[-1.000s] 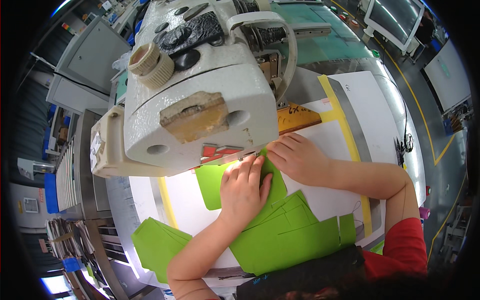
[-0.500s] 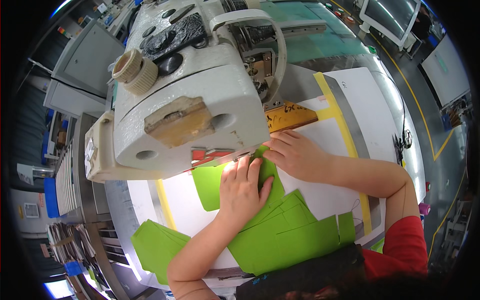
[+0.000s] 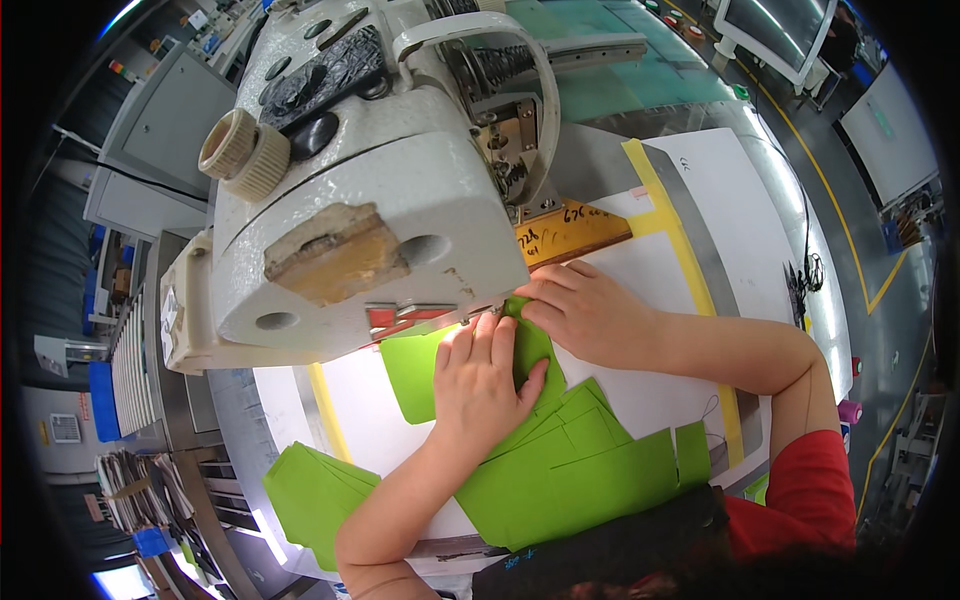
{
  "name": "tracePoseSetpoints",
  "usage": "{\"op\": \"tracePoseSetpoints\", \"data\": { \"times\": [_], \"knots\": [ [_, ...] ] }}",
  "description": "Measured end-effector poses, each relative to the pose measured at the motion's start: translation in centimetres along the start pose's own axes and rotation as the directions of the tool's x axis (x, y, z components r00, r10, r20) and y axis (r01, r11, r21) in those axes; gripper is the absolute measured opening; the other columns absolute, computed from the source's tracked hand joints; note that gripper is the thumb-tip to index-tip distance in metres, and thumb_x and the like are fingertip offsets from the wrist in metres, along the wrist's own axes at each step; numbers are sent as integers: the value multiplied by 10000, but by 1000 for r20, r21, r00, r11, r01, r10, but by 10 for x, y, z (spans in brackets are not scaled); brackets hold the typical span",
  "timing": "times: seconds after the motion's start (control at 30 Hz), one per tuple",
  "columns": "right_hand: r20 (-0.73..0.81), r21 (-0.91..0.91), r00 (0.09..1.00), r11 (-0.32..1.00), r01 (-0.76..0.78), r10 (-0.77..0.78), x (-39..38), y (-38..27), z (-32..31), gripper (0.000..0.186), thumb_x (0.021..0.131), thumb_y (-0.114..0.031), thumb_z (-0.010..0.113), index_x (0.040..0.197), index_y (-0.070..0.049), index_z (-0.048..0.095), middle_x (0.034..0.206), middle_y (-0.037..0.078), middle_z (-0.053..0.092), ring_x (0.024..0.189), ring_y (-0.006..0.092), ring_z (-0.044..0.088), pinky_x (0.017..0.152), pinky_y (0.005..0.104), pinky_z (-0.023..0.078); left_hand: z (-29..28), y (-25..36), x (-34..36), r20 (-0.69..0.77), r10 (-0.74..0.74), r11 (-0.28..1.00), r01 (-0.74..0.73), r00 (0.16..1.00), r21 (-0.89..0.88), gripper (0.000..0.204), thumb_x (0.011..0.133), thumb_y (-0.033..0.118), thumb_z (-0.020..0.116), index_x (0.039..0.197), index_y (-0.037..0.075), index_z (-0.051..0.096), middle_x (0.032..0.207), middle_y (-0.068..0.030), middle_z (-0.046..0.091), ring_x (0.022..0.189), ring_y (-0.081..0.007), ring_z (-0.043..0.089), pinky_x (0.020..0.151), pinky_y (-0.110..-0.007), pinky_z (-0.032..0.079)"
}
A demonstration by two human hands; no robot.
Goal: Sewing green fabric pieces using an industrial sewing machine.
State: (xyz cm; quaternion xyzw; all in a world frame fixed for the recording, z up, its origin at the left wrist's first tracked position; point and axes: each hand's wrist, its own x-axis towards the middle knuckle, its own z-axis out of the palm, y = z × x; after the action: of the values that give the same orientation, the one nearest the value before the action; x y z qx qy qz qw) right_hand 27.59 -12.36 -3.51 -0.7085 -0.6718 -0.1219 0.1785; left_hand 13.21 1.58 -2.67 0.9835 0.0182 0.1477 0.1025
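Observation:
My left hand (image 3: 478, 385) lies fingers outstretched on a green piece (image 3: 404, 370), fingertips at the foot of the white sewing machine head (image 3: 350, 170). My right hand (image 3: 575, 310) is just to its right, fingers curled on a narrow green end (image 3: 515, 305) beside the machine's lower front. The needle area is mostly hidden by the head. Behind my right hand sits a yellow-orange wedge block (image 3: 570, 228) with handwriting. Loose green pieces (image 3: 570, 490) overlap in front of my hands, and another stack (image 3: 310, 500) lies at the left, on white sheets.
Yellow tape strips (image 3: 680, 270) cross the white surface. A black cord with small scissors (image 3: 795, 295) lies at the right edge, near a pink spool (image 3: 848, 410). Beyond are a monitor (image 3: 775, 30) on a stand, metal cabinets (image 3: 170, 130) and stacked papers (image 3: 135, 495) at the left.
The machine head has shifted left and slightly down in the view. Both my hands appear a little further left, still on the green piece at the machine's foot.

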Motion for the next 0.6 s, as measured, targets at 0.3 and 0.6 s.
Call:
{"op": "tracePoseSetpoints", "data": {
  "times": [0.3,0.6],
  "knots": [
    [23,-35,1000,999,1,0,-4,-7,-4,314,819,-155,555,1094,-7,590,1218,99,560,1179,246,499,968,384,407,3,-2,1,-14,15,999,-15,1000,35,638,732,343,721,1244,16,525,1365,-128,508,1112,-309,530,957,-393,386],
    [120,-159,991,987,-38,58,-12,-17,-5,392,839,-181,526,1186,-1,563,1364,132,480,1276,259,437,985,401,374,4,-2,0,-3,14,1000,-14,1000,24,626,743,326,720,1261,22,547,1330,-136,524,1112,-282,547,944,-375,399]
  ]
}}
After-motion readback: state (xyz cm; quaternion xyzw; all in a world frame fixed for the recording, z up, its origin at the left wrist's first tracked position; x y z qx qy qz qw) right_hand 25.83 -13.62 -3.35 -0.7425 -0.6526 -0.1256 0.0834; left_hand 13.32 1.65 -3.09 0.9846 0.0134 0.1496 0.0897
